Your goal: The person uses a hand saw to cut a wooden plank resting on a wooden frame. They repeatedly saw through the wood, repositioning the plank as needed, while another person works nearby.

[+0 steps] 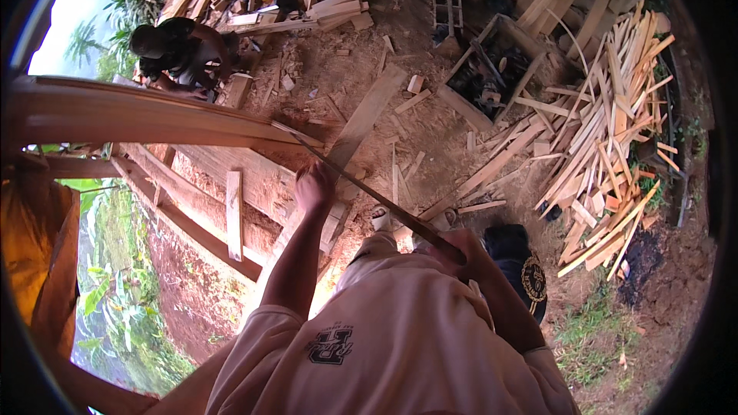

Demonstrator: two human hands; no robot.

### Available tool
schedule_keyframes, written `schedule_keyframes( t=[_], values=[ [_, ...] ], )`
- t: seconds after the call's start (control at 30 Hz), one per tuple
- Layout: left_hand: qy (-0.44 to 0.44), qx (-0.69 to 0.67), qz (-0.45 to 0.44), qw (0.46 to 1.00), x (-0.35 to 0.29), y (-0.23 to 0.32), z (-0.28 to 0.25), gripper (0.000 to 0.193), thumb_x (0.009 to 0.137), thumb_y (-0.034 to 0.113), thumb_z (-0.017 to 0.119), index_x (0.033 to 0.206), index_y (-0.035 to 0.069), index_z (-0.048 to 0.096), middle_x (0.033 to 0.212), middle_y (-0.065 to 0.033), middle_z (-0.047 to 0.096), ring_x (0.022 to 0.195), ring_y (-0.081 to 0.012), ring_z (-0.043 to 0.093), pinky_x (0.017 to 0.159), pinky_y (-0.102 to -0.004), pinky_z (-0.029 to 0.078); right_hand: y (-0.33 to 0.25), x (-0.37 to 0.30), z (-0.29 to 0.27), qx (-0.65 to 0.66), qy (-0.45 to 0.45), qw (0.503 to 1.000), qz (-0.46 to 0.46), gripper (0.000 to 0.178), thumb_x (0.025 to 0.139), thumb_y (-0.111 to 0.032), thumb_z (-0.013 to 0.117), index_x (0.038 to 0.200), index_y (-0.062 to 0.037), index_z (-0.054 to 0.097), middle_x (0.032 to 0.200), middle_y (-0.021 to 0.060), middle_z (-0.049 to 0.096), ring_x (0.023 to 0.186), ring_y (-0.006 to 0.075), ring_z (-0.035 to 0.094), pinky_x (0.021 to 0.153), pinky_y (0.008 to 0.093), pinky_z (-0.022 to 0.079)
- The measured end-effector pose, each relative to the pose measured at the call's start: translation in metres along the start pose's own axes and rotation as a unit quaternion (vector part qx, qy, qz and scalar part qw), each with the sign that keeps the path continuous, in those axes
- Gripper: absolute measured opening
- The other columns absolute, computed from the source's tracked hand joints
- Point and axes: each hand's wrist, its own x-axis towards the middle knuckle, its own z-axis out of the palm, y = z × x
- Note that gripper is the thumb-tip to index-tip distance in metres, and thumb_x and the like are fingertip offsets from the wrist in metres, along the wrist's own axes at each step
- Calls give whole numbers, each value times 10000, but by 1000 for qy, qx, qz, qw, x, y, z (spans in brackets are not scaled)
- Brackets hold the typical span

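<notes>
A long, narrow brown strip of wood (384, 204) runs slantwise across the space before me, its near end at my right and its far end beside a big timber. My right hand (463, 250), low in front of my body, is closed round the near end. Farther out, my left hand (315, 186) is closed at the strip's edge; its fingertips are partly hidden. Just past it, a thin pale sliver of wood (296, 134) lies along the end of the large reddish-brown timber (154, 115) that comes in from the left.
Boards (234, 215) and a plank (373, 115) lie near my feet. A heap of offcuts (607, 146) spreads at the right, beside a wooden box (492, 69) of dark items. Another person (184, 54) crouches at the far left, near stacked lumber (330, 11).
</notes>
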Motion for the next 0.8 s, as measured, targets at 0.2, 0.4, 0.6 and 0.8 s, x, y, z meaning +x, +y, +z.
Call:
schedule_keyframes(
  t=[0.2, 0.4, 0.6, 0.8],
  values=[
    [-26, 16, 32, 999, 7, -10, 7, 503, 1069, 317, 332, 888, 50, 718, 787, -239, 708, 787, -381, 708, 1168, -471, 370, -16, -7, 36, 25, 117, 989, -93, 172, 914, -157, 723, 846, -10, 664, 586, 113, 535, 521, 166, 516, 515, 367, 415],
    [-111, -15, 62, 992, 9, -23, 17, 455, 1015, 429, 451, 1175, 50, 646, 1016, -211, 724, 1010, -388, 677, 1220, -489, 289, -18, -20, 56, -10, 135, 990, -50, 196, 916, -173, 732, 829, -21, 643, 621, 127, 584, 537, 240, 568, 526, 391, 432],
    [3, -19, 213, 977, -5, -13, -10, 569, 792, 475, 718, 1108, 12, 622, 1049, -199, 704, 1141, -403, 631, 1157, -495, 347, -19, -30, 59, 11, 140, 990, -27, 172, 905, -162, 724, 853, -18, 645, 645, 150, 597, 547, 274, 594, 545, 403, 442],
    [-197, -29, 57, 978, 10, 9, -17, 382, 739, 287, 701, 1033, 44, 672, 954, -192, 732, 1017, -362, 689, 990, -473, 488, -27, -33, 64, -55, 166, 983, -48, 155, 882, -147, 728, 869, -6, 665, 645, 156, 595, 549, 289, 598, 547, 399, 449]
  ],
)
